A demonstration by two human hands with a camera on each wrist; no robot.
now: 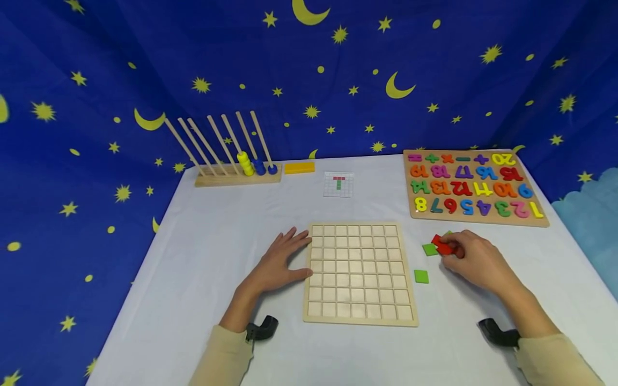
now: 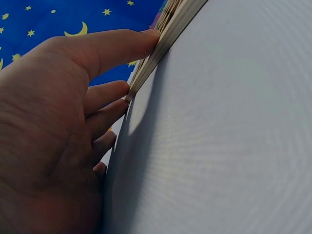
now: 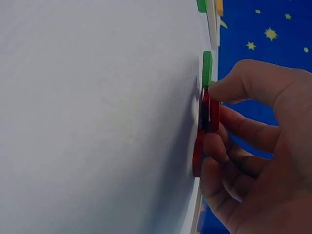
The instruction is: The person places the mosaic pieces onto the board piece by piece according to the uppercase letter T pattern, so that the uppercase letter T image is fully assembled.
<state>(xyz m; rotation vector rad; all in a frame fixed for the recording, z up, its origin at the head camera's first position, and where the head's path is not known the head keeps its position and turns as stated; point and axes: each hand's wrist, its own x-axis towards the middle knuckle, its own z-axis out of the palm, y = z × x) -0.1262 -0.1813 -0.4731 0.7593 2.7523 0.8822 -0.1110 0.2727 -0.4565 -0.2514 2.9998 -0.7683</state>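
A wooden grid board (image 1: 309, 300) with square recesses lies on the table in front of me. My left hand (image 1: 280, 264) is spread at its left side, with thumb and fingertips touching the edge; the left wrist view shows the same contact on the board's rim (image 2: 163, 48). To the right of the board, my right hand (image 1: 480, 262) pinches a red square tile (image 3: 215, 113) between thumb and fingers. Another red tile (image 3: 198, 153) sits beneath the fingers. Close by are green tiles (image 1: 430, 250), one partly hidden behind the hand, and a separate green tile (image 1: 421, 276) nearer the board.
Behind the board lies a pattern card (image 1: 330, 188) with a red and green T shape. A peg abacus (image 1: 212, 181) with yellow and blue beads stands back left, beside a yellow-orange block (image 1: 299, 168). A number puzzle board (image 1: 475, 218) lies back right, before a starry blue curtain (image 1: 232, 48).
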